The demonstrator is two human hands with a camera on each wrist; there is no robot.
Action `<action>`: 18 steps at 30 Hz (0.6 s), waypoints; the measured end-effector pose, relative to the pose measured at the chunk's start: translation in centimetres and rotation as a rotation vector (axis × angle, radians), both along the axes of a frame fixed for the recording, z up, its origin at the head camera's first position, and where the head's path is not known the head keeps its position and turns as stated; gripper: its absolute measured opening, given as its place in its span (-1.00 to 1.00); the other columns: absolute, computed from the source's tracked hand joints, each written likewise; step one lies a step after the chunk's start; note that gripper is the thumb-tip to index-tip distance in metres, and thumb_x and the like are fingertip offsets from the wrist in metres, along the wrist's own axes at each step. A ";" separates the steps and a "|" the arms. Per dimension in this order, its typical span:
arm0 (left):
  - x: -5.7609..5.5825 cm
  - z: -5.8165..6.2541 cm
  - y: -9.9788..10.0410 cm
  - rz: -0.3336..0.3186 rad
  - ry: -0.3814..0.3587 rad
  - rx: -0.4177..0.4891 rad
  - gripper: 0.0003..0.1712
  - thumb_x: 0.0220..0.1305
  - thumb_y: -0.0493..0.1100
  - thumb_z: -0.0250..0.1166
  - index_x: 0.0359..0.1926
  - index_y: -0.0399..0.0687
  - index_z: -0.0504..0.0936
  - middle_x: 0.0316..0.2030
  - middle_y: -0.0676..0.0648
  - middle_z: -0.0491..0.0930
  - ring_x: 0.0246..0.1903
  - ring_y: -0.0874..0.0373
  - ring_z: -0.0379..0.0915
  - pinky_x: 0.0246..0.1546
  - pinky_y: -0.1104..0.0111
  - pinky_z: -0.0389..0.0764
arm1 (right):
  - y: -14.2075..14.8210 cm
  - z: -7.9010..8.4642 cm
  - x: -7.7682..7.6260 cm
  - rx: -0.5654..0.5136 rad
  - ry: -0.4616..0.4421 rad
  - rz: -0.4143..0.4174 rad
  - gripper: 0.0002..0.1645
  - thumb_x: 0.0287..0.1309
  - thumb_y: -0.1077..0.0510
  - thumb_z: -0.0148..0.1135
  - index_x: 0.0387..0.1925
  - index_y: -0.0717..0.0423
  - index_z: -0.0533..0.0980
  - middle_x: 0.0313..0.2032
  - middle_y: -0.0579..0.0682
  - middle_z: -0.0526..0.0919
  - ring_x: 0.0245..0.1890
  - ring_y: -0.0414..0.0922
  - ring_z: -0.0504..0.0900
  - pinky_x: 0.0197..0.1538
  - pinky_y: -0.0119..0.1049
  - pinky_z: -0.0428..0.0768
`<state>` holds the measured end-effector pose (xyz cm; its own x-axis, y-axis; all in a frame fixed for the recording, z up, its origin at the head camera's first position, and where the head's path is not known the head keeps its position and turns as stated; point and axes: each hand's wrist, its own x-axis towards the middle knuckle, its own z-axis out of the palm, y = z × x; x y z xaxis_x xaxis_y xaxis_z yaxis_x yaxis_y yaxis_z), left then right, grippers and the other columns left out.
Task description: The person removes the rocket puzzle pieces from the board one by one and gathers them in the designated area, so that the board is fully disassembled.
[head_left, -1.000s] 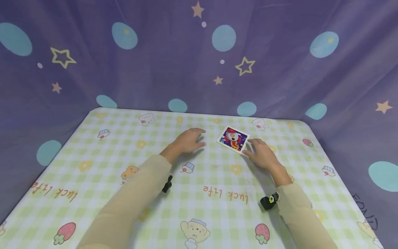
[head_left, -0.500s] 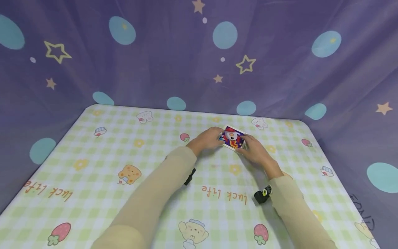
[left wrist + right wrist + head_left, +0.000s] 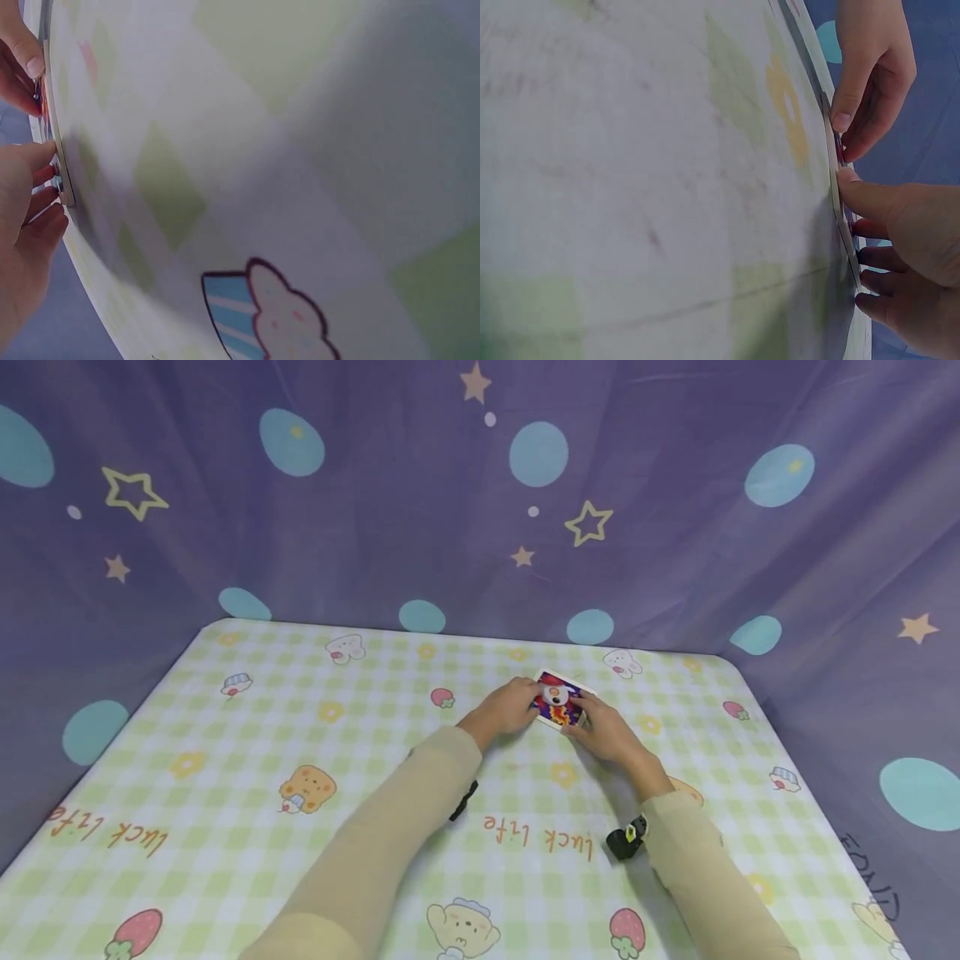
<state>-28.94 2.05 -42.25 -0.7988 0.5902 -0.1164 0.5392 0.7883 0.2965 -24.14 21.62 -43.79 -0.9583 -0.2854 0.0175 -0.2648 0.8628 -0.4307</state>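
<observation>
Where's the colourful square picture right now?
In the head view, the colourful square picture is slightly right of centre, toward the far edge of the table, between the left hand and the right hand, which both touch it.

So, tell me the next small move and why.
Perhaps lift the picture card slightly with both hands: the left hand touches its left side, the right hand its right, and both thumbs sit along its near side, so support looks balanced.
</observation>
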 end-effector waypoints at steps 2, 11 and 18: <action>0.0 -0.1 -0.1 -0.017 0.015 0.000 -0.49 0.39 -0.11 0.10 0.31 -0.16 0.36 0.33 -0.17 0.37 0.37 -0.02 0.25 0.44 0.24 0.20 | -0.1 -0.1 0.0 -0.003 0.006 0.003 -0.26 0.21 0.05 0.25 0.28 0.40 0.28 0.35 0.43 0.23 0.34 0.33 0.27 0.40 0.13 0.23; 0.7 0.0 -1.2 -0.096 0.041 -0.018 -0.52 0.38 -0.12 0.11 0.27 -0.14 0.42 0.35 -0.13 0.36 0.38 0.00 0.25 0.44 0.24 0.19 | -0.4 0.1 0.5 -0.047 0.054 0.066 -0.26 0.12 0.07 0.33 0.25 0.37 0.34 0.31 0.45 0.28 0.30 0.36 0.31 0.38 0.15 0.25; 1.9 -0.1 -2.7 -0.090 0.055 -0.022 -0.47 0.38 -0.07 0.11 0.31 -0.12 0.39 0.37 -0.12 0.33 0.39 0.02 0.23 0.43 0.23 0.21 | -1.0 -0.1 1.0 -0.054 0.096 0.129 -0.27 0.09 0.06 0.37 0.22 0.34 0.39 0.28 0.42 0.35 0.28 0.34 0.36 0.37 0.13 0.28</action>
